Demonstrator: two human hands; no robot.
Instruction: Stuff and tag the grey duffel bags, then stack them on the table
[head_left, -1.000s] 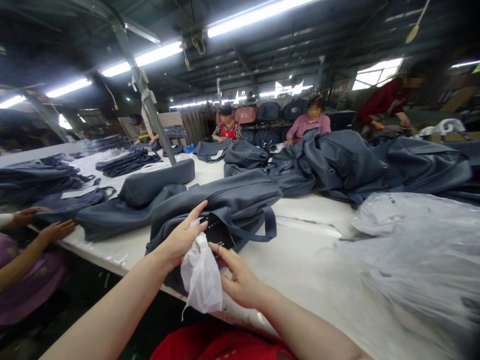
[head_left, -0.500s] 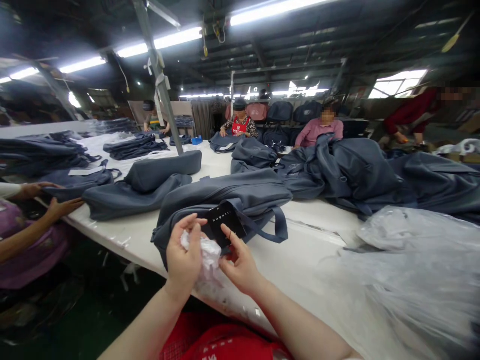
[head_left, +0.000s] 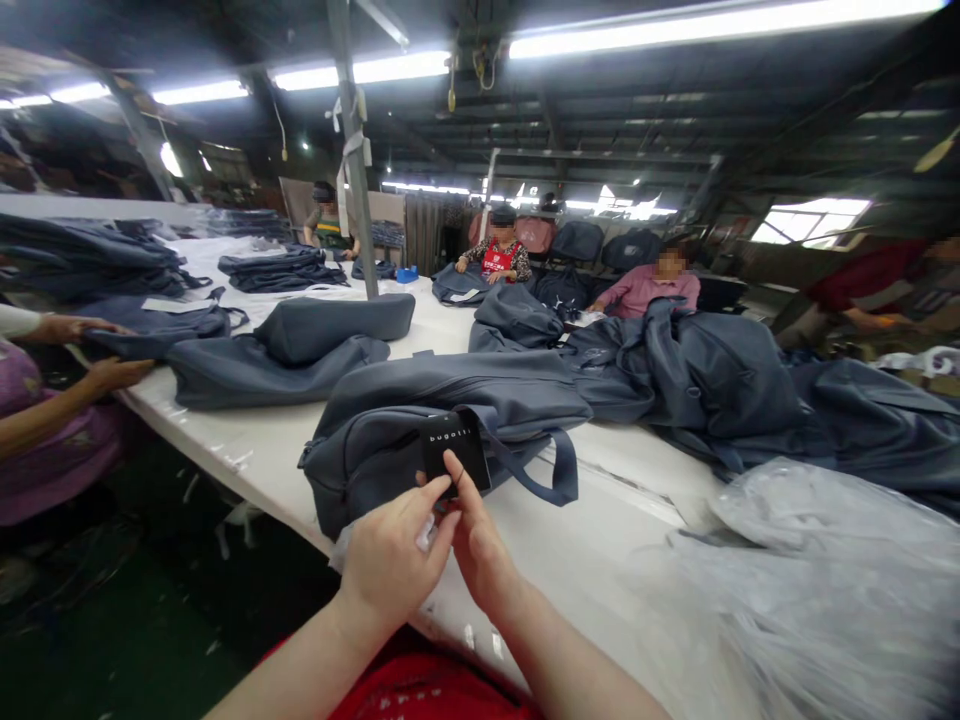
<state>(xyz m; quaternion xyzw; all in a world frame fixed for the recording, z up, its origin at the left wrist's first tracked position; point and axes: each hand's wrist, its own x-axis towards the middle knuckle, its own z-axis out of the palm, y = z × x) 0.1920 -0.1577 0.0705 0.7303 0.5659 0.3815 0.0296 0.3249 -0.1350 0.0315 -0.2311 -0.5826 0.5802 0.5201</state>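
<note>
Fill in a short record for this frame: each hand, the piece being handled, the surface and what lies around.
left hand: holds crumpled white material; fingertips near the black tag
right hand: index finger over the tag's front
tag: light lettering, in front of the nearest blue-grey bag
bag: lying on the table, strap loop toward the right
surface: white table
right side: translucent plastic, more blue-grey bags behind
left side: a co-worker's hand
</note>
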